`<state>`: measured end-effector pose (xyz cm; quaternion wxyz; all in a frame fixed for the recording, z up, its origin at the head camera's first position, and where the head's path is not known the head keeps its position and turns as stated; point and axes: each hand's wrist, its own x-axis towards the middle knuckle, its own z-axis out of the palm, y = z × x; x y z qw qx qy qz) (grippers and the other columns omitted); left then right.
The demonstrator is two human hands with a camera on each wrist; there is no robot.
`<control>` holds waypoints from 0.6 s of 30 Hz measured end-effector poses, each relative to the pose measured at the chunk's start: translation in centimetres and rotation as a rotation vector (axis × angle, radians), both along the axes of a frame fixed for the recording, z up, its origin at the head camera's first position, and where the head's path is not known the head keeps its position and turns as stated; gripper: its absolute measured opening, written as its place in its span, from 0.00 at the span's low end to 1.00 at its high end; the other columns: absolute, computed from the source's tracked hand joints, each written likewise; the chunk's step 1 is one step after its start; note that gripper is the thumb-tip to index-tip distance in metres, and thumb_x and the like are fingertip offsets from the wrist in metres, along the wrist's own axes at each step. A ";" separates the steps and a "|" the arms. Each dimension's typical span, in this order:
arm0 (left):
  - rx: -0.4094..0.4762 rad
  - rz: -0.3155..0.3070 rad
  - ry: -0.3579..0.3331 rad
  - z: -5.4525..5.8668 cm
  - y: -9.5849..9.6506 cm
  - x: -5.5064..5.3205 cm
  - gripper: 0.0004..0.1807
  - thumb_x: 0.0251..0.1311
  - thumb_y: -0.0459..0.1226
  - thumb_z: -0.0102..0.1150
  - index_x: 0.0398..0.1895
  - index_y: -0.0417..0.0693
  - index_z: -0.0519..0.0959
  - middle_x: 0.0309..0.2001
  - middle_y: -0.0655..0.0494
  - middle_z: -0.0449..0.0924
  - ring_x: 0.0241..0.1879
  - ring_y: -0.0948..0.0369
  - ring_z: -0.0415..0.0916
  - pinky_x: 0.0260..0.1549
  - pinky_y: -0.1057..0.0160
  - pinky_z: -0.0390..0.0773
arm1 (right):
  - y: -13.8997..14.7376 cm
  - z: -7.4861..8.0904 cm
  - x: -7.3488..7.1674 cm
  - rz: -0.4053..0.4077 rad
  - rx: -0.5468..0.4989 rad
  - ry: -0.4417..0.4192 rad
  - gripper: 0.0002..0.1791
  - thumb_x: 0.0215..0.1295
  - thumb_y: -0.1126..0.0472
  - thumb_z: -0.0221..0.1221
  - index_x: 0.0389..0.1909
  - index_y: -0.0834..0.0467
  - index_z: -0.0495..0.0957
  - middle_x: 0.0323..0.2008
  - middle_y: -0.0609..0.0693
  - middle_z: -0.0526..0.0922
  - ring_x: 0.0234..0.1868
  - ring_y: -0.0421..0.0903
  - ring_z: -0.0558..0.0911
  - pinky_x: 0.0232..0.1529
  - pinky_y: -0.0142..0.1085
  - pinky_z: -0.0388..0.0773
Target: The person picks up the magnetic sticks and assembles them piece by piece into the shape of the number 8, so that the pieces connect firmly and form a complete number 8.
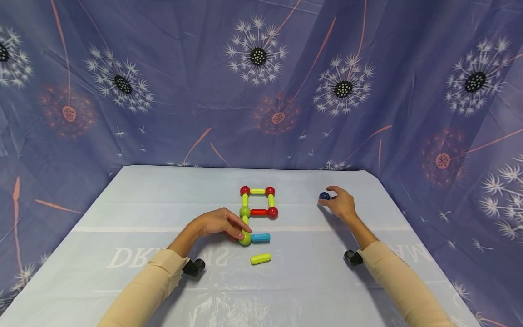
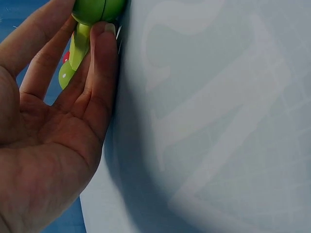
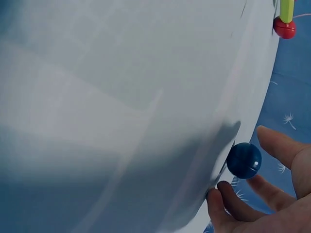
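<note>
My left hand (image 1: 222, 223) holds the lower green ball (image 1: 245, 239) between thumb and fingers; in the left wrist view its fingertips meet that green ball (image 2: 98, 10). A blue stick (image 1: 260, 237) joins the ball on the right, and a yellow-green stick (image 1: 245, 220) runs up to another green ball (image 1: 244, 211). Above sits a square of sticks with red balls (image 1: 272, 212) at its other corners. On the right, my right hand (image 1: 342, 204) has its fingers spread around a dark blue ball (image 3: 244, 160) on the table. A gap shows between one fingertip and that ball.
A loose yellow-green stick (image 1: 260, 259) lies on the table below the blue one. The table (image 1: 122, 290) has a pale cover with mirrored lettering. A blue dandelion-print curtain (image 1: 184, 91) hangs behind and at the sides. Each wrist wears a black camera (image 1: 194, 267).
</note>
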<state>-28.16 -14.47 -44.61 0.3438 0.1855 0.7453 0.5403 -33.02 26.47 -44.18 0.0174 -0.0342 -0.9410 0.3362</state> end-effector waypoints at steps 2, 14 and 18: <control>0.003 -0.001 -0.004 0.0 0.0 0.0 0.17 0.58 0.32 0.70 0.52 0.40 0.87 0.43 0.51 0.90 0.38 0.61 0.85 0.44 0.60 0.84 | -0.1 0.1 0.0 0.009 0.017 0.005 0.34 0.65 0.52 0.66 0.69 0.61 0.71 0.54 0.71 0.82 0.60 0.70 0.74 0.53 0.55 0.76; -0.012 -0.002 -0.015 0.0 0.1 -0.2 0.17 0.59 0.33 0.70 0.52 0.40 0.87 0.45 0.49 0.89 0.39 0.61 0.86 0.45 0.59 0.85 | 0.2 -0.2 -0.1 0.041 0.081 0.054 0.29 0.64 0.53 0.66 0.63 0.63 0.76 0.49 0.69 0.86 0.49 0.65 0.83 0.55 0.57 0.72; -0.018 0.000 -0.016 -0.1 0.1 -0.2 0.17 0.59 0.33 0.70 0.52 0.41 0.87 0.44 0.49 0.90 0.38 0.61 0.86 0.45 0.60 0.85 | 0.2 -0.5 -0.2 0.042 0.085 0.063 0.28 0.64 0.54 0.66 0.61 0.63 0.77 0.48 0.68 0.86 0.48 0.64 0.84 0.54 0.57 0.73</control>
